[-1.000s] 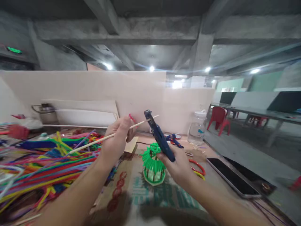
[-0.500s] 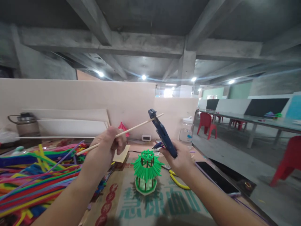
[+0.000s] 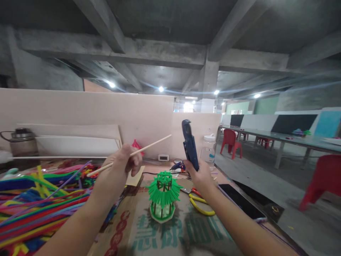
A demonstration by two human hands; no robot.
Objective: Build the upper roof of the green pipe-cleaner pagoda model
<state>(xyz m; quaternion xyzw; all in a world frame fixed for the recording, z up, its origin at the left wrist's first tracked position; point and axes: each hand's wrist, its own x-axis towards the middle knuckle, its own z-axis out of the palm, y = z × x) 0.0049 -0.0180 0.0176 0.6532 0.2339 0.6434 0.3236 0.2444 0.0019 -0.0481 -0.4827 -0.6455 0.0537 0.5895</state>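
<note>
The left hand [image 3: 121,164] is closed round a stick [image 3: 157,143], pinching it between thumb and fingers, with one end rising towards the right and the other sloping down past the wrist; the right hand [image 3: 201,174] is gripping a dark blue tool [image 3: 189,145], held nearly upright with its head at the top, and a gap shows between the stick's tip and the tool. Below and between the two hands the green model [image 3: 163,193], with its fringed roof and brown posts, stands upright on the cardboard [image 3: 144,231], which lies on the counter [image 3: 153,166]. Just to the right of the model are scissors [image 3: 206,213] with yellow on the handle, near the right forearm, and beyond that forearm lies a phone [image 3: 241,202]. A heap of coloured pipe cleaners [image 3: 48,209] spreads along the left, partly behind the left forearm. Yellow paper [image 3: 135,176] lies beside the left hand, and a pink thing [image 3: 136,145] shows behind the stick. At the back, a small white clock [image 3: 163,158] stands near the foot of the partition [image 3: 106,110], with a clear jar [image 3: 209,153] to the right and a flask [image 3: 23,144] at the far left
</note>
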